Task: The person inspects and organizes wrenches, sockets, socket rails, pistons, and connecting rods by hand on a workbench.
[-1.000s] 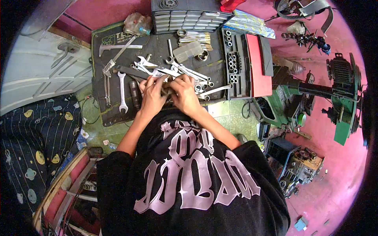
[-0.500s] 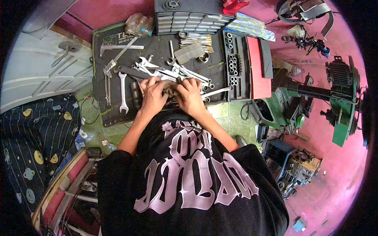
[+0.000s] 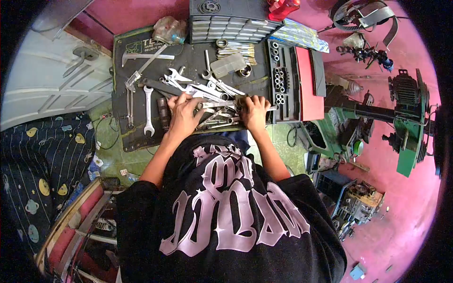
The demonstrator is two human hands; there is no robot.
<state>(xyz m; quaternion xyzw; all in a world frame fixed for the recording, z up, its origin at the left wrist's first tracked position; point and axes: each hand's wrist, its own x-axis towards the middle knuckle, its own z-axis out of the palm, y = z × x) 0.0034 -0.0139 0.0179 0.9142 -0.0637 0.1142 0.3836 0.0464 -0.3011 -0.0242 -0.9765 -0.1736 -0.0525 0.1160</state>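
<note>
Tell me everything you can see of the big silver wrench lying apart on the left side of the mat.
The wrench looks like bright, smooth metal, with a straight shank and a wider, open-jawed head at each end. It lies on the dark mat, its length running away from the person, left of a dark cylindrical piece. The left hand is not touching it. Any markings are too small to read.

Your right hand (image 3: 255, 113) hides whatever lies under its palm, so its grip can't be told. Your left fingers (image 3: 197, 113) cover one end of a silver metal wrench (image 3: 219, 104). A crumpled clear plastic bag (image 3: 169, 31) hides part of the black mat's (image 3: 188, 55) lettering. The top edge cuts off your black multi-drawer cabinet (image 3: 236, 9).
</note>
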